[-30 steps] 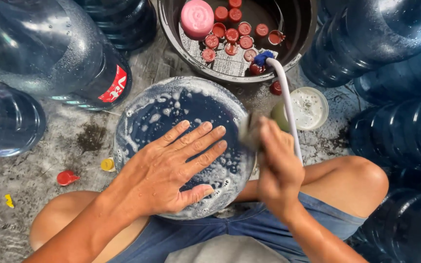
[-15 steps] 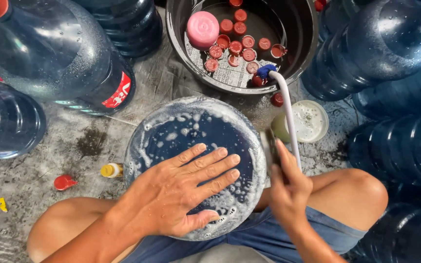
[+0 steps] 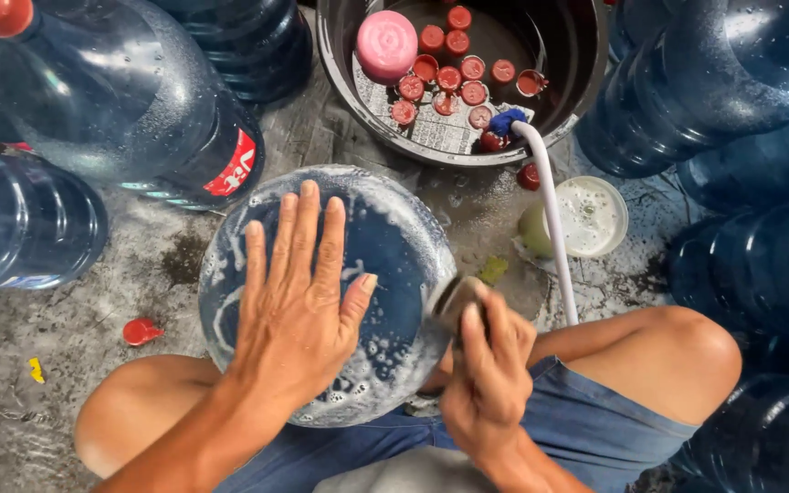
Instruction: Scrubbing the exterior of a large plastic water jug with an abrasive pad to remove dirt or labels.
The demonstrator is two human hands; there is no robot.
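A large blue water jug (image 3: 385,237), covered in soap suds, stands between my knees with its base facing up. My left hand (image 3: 296,310) lies flat on that soapy base, fingers spread. My right hand (image 3: 490,374) presses a scrubbing sponge (image 3: 454,301) against the jug's right side. A white hose (image 3: 554,228) runs from the black basin down past my right hand.
A black basin (image 3: 340,55) at the top holds water, several red caps and a pink lid (image 3: 387,44). A small white tub of soapy liquid (image 3: 586,217) stands right of the jug. Big blue jugs (image 3: 120,100) crowd both sides. Loose red caps (image 3: 142,330) lie on the wet concrete.
My left hand has turned on the jug base, fingers now pointing up instead of right. My right hand with the sponge has slid down and left along the jug's side.
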